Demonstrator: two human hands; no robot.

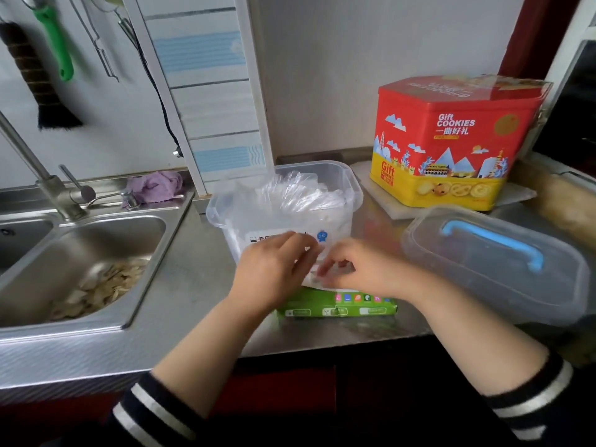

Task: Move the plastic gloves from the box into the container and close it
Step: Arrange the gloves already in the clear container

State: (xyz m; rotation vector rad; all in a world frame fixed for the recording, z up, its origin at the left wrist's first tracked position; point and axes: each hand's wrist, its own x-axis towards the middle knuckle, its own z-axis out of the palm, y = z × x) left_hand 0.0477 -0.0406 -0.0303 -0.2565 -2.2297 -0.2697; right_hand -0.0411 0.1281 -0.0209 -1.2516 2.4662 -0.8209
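On the steel worktop (200, 279) stands a clear container (322, 175) with no lid, crumpled plastic gloves (290, 191) already inside it, and its lid (493, 262) with the blue handle lies just to its right. In front of the container lies the green box (338, 306), over which the left hand (274, 269) and right hand (358, 269) meet, fingers curled and pinching a thin clear glove (314, 272).

Dark sleeves (154, 411), white-striped cuffs
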